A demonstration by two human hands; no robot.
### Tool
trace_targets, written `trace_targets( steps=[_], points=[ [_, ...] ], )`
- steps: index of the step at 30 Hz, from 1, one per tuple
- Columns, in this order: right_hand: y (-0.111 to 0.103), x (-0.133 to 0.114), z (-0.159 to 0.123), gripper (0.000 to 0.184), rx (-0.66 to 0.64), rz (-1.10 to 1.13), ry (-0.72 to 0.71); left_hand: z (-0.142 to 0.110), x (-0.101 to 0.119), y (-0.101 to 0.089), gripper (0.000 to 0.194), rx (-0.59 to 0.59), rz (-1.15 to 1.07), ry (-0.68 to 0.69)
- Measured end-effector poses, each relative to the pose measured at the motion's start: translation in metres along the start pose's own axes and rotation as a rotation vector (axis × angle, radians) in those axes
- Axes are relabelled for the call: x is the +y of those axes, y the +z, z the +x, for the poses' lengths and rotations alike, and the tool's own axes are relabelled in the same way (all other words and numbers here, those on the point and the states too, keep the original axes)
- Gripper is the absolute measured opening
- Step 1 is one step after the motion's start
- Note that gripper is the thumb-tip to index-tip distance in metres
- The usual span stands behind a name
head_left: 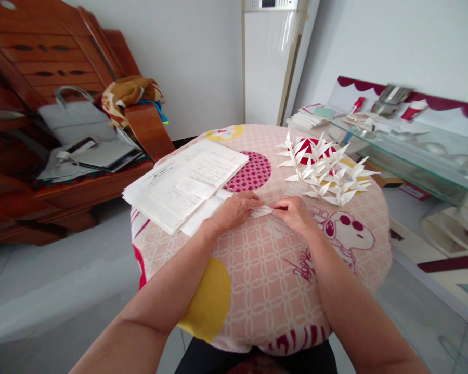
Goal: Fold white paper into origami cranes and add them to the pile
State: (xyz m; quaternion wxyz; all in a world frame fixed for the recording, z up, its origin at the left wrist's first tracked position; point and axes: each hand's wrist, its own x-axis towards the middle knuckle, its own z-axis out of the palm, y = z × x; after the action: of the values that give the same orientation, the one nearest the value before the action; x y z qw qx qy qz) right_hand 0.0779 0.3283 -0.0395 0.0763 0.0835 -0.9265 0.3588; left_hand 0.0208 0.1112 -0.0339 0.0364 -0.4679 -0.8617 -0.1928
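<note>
A small piece of folded white paper point(262, 211) lies between my two hands, low over the middle of the cloth-covered table. My left hand point(239, 210) has its fingers closed on the paper's left side. At the right end, my right hand point(292, 212) pinches it between thumb and fingers. Beyond my right hand stand several white folded paper cranes point(329, 171), grouped close together. To the left is a stack of printed paper sheets point(179, 182), with loose white sheets beside my left wrist. The finer folds are too small to make out.
A pink patterned tablecloth point(257, 280) covers the round table. On the right, a glass-topped cabinet point(413, 156) carries papers, a red bottle point(358, 105) and metal bowls. A wooden bench point(62, 192) with a grey bag point(72, 119) stands at the left.
</note>
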Motion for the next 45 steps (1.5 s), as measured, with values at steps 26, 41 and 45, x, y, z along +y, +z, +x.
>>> trace_targets(
  steps=[26, 41, 45],
  points=[
    [0.054, -0.046, -0.033, 0.045, -0.039, -0.675, -0.149, 0.003, -0.008, 0.003, 0.037, -0.01, -0.025, 0.1],
    [0.05, -0.029, -0.051, 0.063, 0.0, -0.596, -0.041, 0.001, -0.014, 0.009, 0.032, 0.034, -0.05, 0.098],
    [0.047, -0.031, -0.05, 0.064, 0.067, -0.631, 0.055, 0.001, -0.016, 0.012, 0.033, 0.047, -0.067, 0.1]
  ],
)
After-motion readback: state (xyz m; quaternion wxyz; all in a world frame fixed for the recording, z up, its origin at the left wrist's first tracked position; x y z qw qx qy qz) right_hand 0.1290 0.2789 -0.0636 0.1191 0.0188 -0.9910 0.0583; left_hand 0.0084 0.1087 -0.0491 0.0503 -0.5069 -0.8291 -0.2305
